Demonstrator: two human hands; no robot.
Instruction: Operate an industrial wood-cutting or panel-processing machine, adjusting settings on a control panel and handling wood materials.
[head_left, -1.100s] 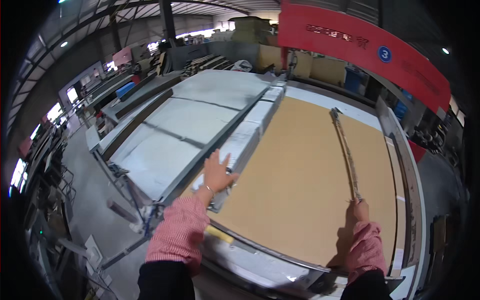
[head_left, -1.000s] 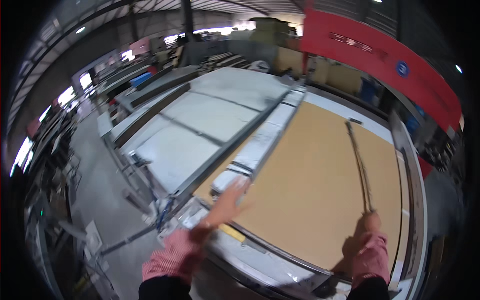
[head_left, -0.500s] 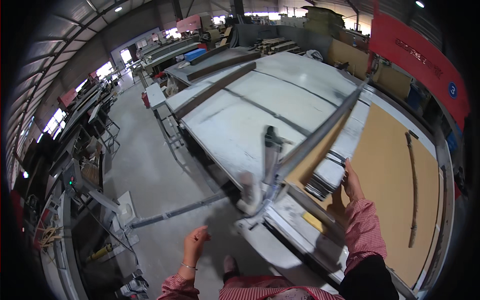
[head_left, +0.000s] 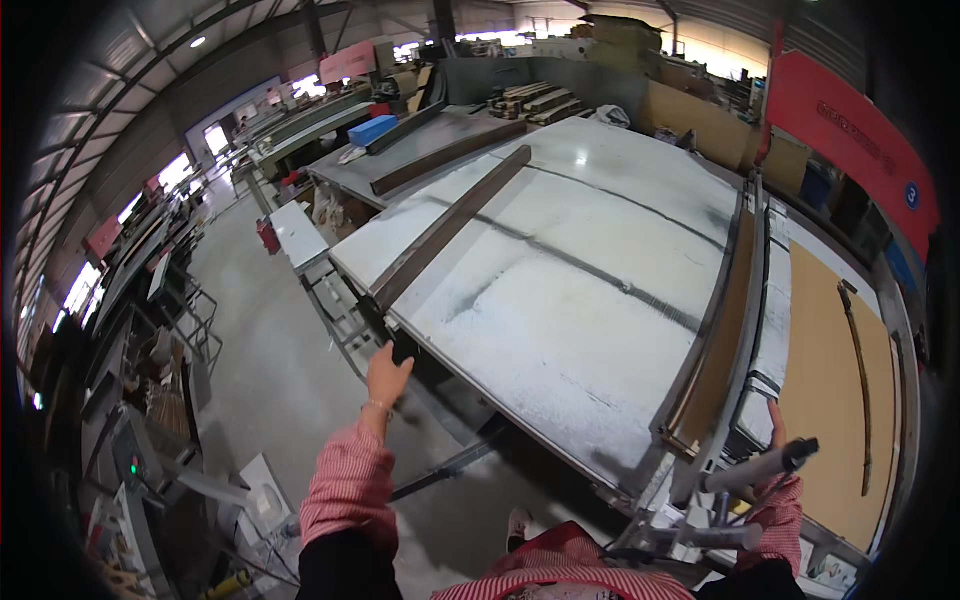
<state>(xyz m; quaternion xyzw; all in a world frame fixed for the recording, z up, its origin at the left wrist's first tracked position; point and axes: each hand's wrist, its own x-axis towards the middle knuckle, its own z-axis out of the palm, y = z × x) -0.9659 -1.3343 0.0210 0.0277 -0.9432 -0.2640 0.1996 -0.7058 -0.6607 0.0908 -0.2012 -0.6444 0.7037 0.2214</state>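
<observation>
My left hand (head_left: 388, 378) reaches forward beside the near left edge of a large pale worktable (head_left: 590, 270). Its fingers are apart with nothing in them, close to the near end of a long dark bar (head_left: 455, 230) lying across the table. On the right, my right hand (head_left: 778, 425) is at the near end of a long whitish beam (head_left: 775, 300) with black bands, one finger stretched along its side. A grey lever with a black knob (head_left: 800, 452) crosses in front and hides most of that hand.
A tan board (head_left: 830, 350) with a thin dark stick (head_left: 858, 385) lies right of the beam. Behind the table are stacked timber (head_left: 535, 100) and a blue box (head_left: 372, 130). A narrow bench (head_left: 298, 235) stands left; a red panel (head_left: 835, 125) rises at far right.
My left hand has moved forward toward the dark bar's end. The lever and its rail have swung right, now close alongside the beam. My right hand stays by the beam; the view has shifted.
</observation>
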